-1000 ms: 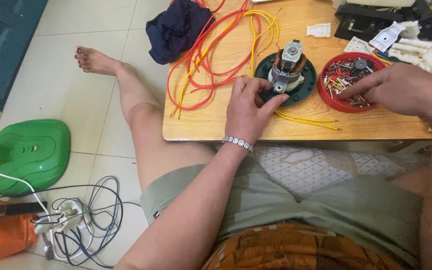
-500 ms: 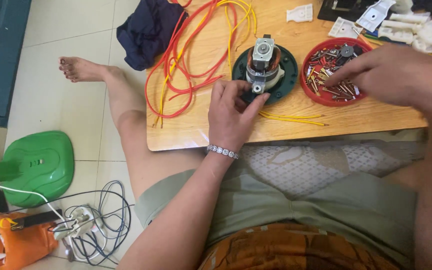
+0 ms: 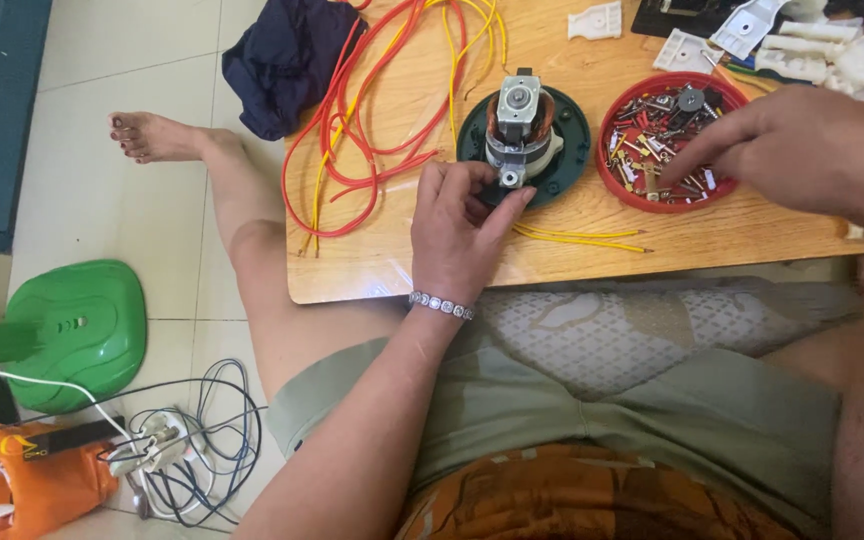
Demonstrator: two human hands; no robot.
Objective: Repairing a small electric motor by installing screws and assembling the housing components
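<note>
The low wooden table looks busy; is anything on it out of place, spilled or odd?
Nothing is spilled. The screws stay inside the red dish under the right hand. The left hand steadies the motor. Only the red and yellow wires sprawl in loose loops, and a dark cloth hangs over the table's corner.

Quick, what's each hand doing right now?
Left hand: fingers pinched on the near end of the motor.
Right hand: fingertips down among the small parts in the red dish; whether it grips one cannot be told.

Bystanders noted near my hands.
Red and yellow wires left of my left hand; green fan base on floor beyond.
</note>
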